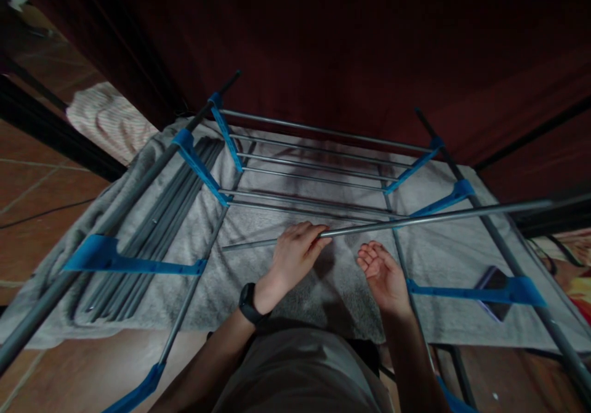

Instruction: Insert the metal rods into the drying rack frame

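My left hand (pixel 298 250), with a black watch (pixel 252 303) on its wrist, is wrapped round a long grey metal tube (pixel 415 220). The tube slants up to the right, and its far end passes over the right side of the rack. Below the tube, my right hand (pixel 379 271) is palm up with its fingers loosely curled and apart, touching nothing. Both hands are inside a rack frame of grey tubes and blue plastic brackets (pixel 471 293). Several thin crossbars (pixel 318 165) join the two sides at the back.
A bundle of grey tubes (pixel 157 234) lies at the left on a grey blanket (pixel 295 277). A phone (pixel 494 280) lies under the right bracket. Dark red curtain (pixel 323 44) hangs behind the rack. Striped cloth (pixel 108 117) is at the far left, above the tiled floor (pixel 41 179).
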